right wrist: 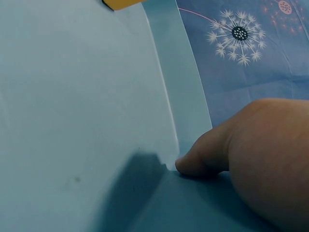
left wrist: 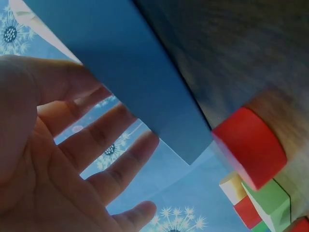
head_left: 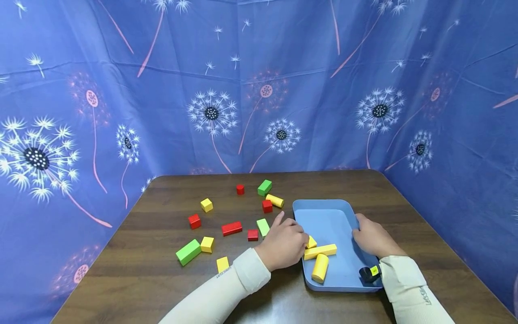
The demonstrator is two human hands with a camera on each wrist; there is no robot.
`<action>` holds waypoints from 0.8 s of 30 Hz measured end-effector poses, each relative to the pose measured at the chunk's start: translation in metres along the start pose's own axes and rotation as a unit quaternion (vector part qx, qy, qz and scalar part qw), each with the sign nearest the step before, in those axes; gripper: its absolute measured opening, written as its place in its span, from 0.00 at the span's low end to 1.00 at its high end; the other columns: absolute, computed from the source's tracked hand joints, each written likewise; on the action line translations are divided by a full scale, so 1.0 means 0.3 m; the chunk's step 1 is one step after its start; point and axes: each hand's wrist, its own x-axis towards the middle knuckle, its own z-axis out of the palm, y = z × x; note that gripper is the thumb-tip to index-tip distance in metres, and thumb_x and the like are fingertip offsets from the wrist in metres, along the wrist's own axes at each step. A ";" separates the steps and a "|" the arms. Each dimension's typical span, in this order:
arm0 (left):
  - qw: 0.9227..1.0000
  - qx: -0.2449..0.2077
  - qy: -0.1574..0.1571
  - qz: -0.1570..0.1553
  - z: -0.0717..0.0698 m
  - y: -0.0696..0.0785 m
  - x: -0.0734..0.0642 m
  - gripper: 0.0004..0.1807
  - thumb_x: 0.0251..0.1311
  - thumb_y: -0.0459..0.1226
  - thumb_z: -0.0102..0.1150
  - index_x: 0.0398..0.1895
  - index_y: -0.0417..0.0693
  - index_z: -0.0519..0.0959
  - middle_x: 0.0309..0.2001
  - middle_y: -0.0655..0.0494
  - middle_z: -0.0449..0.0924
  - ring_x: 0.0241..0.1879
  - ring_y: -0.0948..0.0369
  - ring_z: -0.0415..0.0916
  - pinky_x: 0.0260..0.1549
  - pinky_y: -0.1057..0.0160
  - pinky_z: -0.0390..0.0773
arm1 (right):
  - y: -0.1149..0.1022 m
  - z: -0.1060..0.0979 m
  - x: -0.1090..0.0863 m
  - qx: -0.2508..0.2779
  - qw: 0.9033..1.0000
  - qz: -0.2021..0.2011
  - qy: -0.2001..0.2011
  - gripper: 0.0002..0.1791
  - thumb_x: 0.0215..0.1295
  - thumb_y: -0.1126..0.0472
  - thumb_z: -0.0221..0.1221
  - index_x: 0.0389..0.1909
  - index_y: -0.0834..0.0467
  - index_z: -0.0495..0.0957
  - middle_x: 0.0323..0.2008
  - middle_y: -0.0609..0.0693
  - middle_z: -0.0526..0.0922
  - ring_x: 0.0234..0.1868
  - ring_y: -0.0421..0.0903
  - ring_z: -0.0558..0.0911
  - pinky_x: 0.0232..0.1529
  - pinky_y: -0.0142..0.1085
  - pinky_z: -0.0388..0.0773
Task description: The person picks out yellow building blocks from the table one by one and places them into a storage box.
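A light-blue tray (head_left: pixel 340 218) lies on the right of the table. My right hand (head_left: pixel 376 236) grips its right wall; in the right wrist view the thumb (right wrist: pixel 198 157) presses inside. Over the left rim reaches my left hand (head_left: pixel 283 243), thumb and fingertips dipping behind the wall (left wrist: pixel 130 72) in the left wrist view. A small yellow block (head_left: pixel 311 242) shows right at those fingertips; whether they pinch it I cannot tell. Beside it in the tray are a long yellow block (head_left: pixel 323 251) and a yellow cylinder (head_left: pixel 320 268).
Left of the tray lie several loose blocks, among them a light-green block (head_left: pixel 263 227), a red bar (head_left: pixel 232 228), a green block (head_left: pixel 189 252) and a yellow cylinder (head_left: pixel 275 200). A black wrist camera (head_left: pixel 367 274) hangs over the tray's near right corner. Patterned blue cloth (head_left: pixel 243 81) stands behind the table.
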 end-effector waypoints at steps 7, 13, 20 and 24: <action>1.000 -0.007 -0.011 0.002 -0.003 -0.005 0.001 0.10 0.70 0.47 0.60 0.45 0.65 0.89 0.47 0.67 0.87 0.56 0.60 0.79 0.70 0.40 0.68 | 0.003 0.001 0.006 -0.002 1.000 0.001 0.002 0.34 0.77 0.60 0.44 0.76 0.74 0.50 0.69 0.78 0.64 0.66 0.76 0.71 0.57 0.69 0.74; 0.998 -0.040 -0.053 0.017 -0.025 -0.018 -0.007 0.13 0.70 0.50 0.61 0.51 0.63 0.88 0.52 0.66 0.86 0.58 0.61 0.78 0.68 0.46 0.71 | 0.004 0.008 0.004 -0.001 1.000 0.000 -0.001 0.34 0.76 0.61 0.44 0.76 0.75 0.50 0.70 0.78 0.64 0.66 0.76 0.71 0.58 0.69 0.73; 0.995 -0.060 -0.077 0.026 -0.054 -0.057 -0.006 0.29 0.68 0.53 0.62 0.69 0.57 0.77 0.64 0.60 0.80 0.65 0.61 0.76 0.69 0.53 0.70 | 0.005 0.008 0.000 -0.001 1.000 0.002 0.000 0.34 0.76 0.61 0.44 0.76 0.75 0.49 0.70 0.79 0.63 0.67 0.77 0.70 0.58 0.69 0.73; 0.994 -0.065 -0.084 0.015 -0.072 -0.089 -0.005 0.30 0.68 0.53 0.63 0.70 0.55 0.76 0.68 0.58 0.77 0.69 0.60 0.72 0.71 0.51 0.68 | 0.003 0.005 0.007 -0.004 1.000 -0.003 0.005 0.34 0.76 0.61 0.44 0.76 0.75 0.50 0.70 0.79 0.64 0.67 0.76 0.70 0.58 0.69 0.73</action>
